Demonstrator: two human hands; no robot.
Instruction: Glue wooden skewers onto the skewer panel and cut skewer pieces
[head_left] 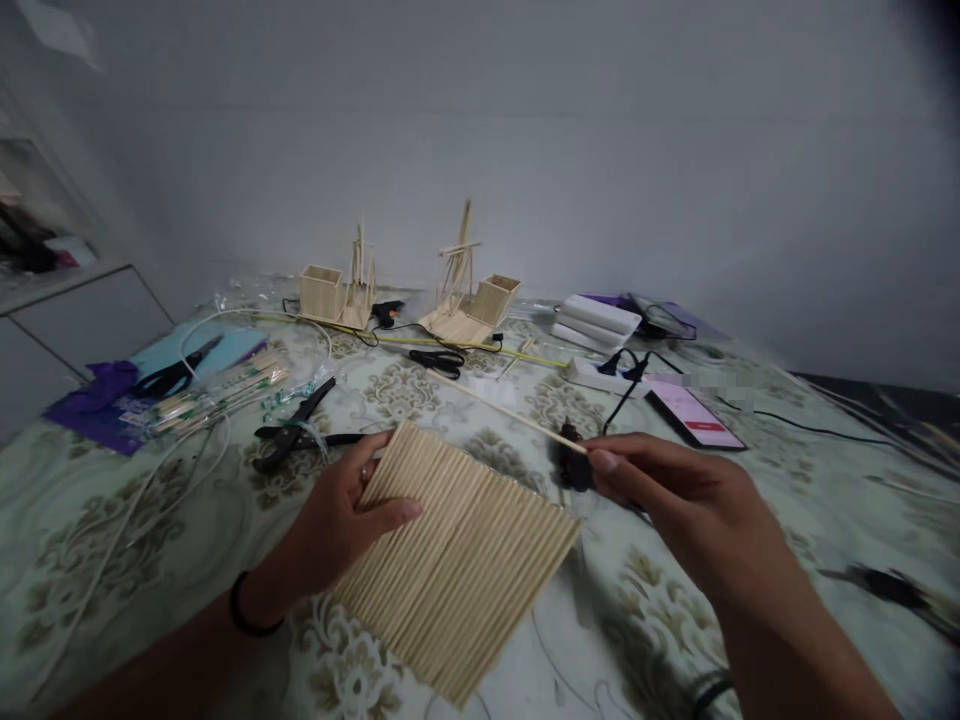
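My left hand grips the left edge of a flat square panel made of thin wooden sticks, thumb on top, tilted above the patterned cloth. My right hand pinches one end of a long thin wooden stick that points away to the upper left. A small dark object lies just behind my right fingertips; I cannot make out what it is.
Black pliers lie left of the panel, scissors further back. Two small stick models stand at the rear. A phone, a power strip, cables and a bag of sticks surround the work area.
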